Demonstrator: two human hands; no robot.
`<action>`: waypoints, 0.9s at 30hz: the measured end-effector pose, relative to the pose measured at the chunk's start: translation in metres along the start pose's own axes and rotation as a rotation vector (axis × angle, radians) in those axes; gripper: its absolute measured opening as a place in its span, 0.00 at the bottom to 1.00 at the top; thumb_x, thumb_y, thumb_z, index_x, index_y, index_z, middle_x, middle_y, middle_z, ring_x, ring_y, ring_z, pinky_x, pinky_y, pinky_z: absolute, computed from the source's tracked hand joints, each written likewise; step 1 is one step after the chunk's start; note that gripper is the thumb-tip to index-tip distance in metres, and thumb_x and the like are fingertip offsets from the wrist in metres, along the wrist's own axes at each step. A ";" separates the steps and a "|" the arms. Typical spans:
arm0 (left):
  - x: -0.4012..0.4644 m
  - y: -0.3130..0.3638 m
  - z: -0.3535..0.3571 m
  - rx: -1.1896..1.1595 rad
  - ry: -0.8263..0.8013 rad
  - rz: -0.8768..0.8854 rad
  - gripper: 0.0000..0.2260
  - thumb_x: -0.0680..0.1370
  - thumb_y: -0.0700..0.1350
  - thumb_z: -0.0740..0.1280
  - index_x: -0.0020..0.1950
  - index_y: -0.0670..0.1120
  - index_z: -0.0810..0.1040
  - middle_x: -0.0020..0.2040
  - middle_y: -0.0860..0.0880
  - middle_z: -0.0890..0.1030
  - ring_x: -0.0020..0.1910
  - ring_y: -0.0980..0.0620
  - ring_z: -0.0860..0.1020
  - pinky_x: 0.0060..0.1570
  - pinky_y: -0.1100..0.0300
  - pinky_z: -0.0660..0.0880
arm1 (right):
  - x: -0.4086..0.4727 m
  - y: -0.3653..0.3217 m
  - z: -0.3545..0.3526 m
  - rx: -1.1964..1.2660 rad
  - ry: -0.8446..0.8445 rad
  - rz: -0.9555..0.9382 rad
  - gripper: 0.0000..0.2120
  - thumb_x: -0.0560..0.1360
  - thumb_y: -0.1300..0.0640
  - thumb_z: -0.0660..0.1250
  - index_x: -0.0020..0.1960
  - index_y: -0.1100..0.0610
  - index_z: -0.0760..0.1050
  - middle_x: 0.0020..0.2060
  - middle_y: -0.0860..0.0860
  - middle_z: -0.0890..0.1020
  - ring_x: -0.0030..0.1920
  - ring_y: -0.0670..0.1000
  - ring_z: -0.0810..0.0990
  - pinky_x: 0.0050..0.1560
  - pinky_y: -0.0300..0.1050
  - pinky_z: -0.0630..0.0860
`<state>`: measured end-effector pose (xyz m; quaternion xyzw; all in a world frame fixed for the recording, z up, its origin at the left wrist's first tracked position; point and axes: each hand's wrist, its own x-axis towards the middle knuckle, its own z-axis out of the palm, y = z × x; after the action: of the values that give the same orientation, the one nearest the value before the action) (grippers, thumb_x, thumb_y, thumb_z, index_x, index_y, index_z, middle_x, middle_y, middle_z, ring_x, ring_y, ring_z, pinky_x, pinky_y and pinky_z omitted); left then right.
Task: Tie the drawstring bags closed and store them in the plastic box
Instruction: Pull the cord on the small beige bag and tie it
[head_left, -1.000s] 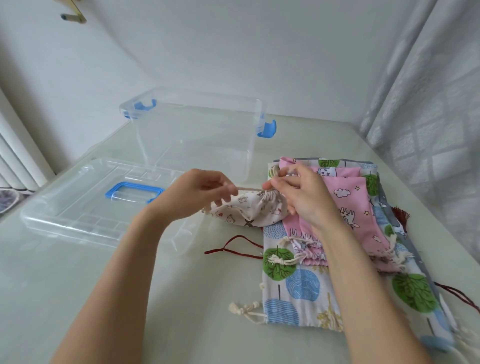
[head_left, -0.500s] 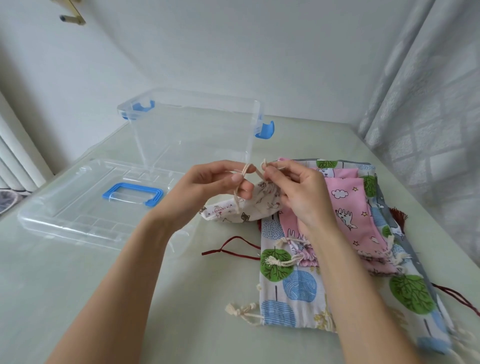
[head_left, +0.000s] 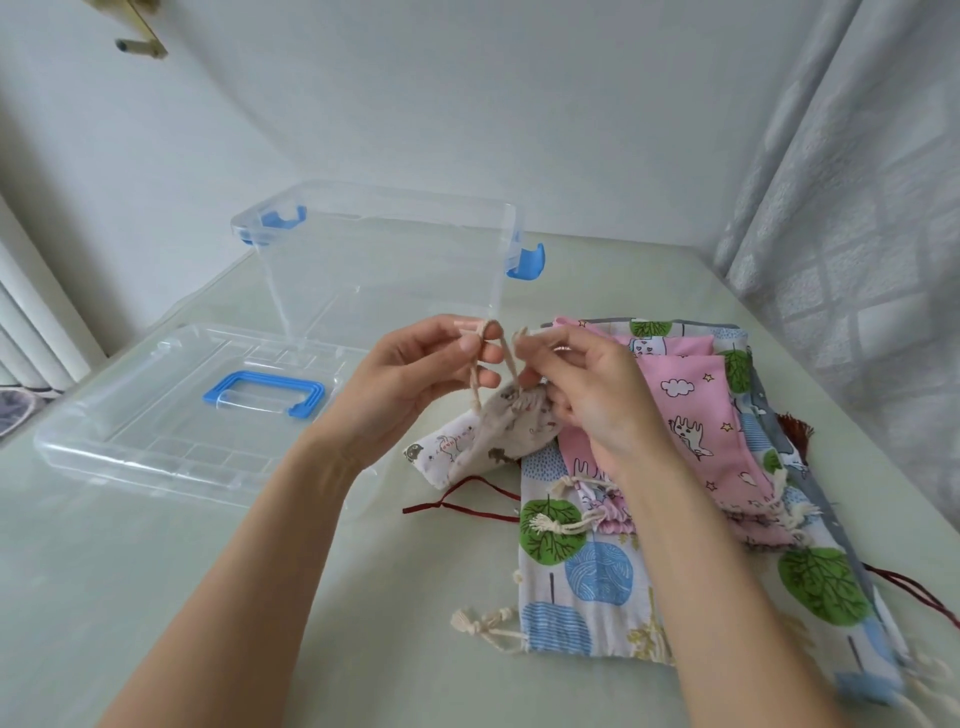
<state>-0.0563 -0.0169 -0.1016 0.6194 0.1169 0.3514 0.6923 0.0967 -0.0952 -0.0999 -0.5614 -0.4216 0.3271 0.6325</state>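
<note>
A small cream drawstring bag (head_left: 483, 439) with animal prints hangs just above the table, its mouth gathered. My left hand (head_left: 410, 384) pinches one beige cord of its drawstring (head_left: 506, 358), looped over a fingertip. My right hand (head_left: 587, 395) pinches the other cord end beside it. The clear plastic box (head_left: 384, 260) with blue latches stands open behind my hands. To the right lies a pile of bags: a pink one (head_left: 680, 415) on top of a tree-print one (head_left: 587, 571).
The box's clear lid (head_left: 171, 415) with a blue handle lies flat at the left. A dark red cord (head_left: 457, 501) trails on the table under the small bag. A curtain (head_left: 852, 182) hangs at the right, and a wall stands behind.
Both hands have lifted the cords up from the bag's mouth and brought them together. The small bag now hangs lower at its left end, with its mouth drawn tighter.
</note>
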 end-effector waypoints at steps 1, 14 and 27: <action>0.000 -0.002 0.002 0.057 -0.015 0.004 0.06 0.73 0.42 0.68 0.46 0.50 0.84 0.38 0.51 0.83 0.36 0.55 0.81 0.43 0.64 0.76 | 0.000 0.003 0.002 -0.077 -0.005 -0.032 0.04 0.73 0.59 0.69 0.39 0.57 0.79 0.29 0.53 0.80 0.24 0.42 0.75 0.28 0.32 0.71; 0.001 -0.013 0.005 0.882 0.092 0.204 0.09 0.75 0.40 0.69 0.52 0.51 0.77 0.29 0.52 0.81 0.28 0.56 0.80 0.43 0.59 0.78 | -0.004 -0.001 0.003 -0.241 -0.185 -0.016 0.08 0.75 0.54 0.68 0.41 0.58 0.80 0.22 0.42 0.75 0.25 0.40 0.71 0.29 0.30 0.65; 0.001 -0.006 0.007 0.746 0.272 0.292 0.07 0.72 0.46 0.73 0.47 0.50 0.79 0.42 0.53 0.82 0.39 0.56 0.82 0.37 0.64 0.77 | 0.001 0.004 0.001 0.077 -0.086 0.120 0.06 0.75 0.60 0.67 0.41 0.60 0.81 0.30 0.50 0.78 0.26 0.43 0.65 0.21 0.33 0.61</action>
<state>-0.0490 -0.0213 -0.1054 0.7856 0.2377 0.4578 0.3417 0.0961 -0.0933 -0.1039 -0.5463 -0.4010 0.4044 0.6142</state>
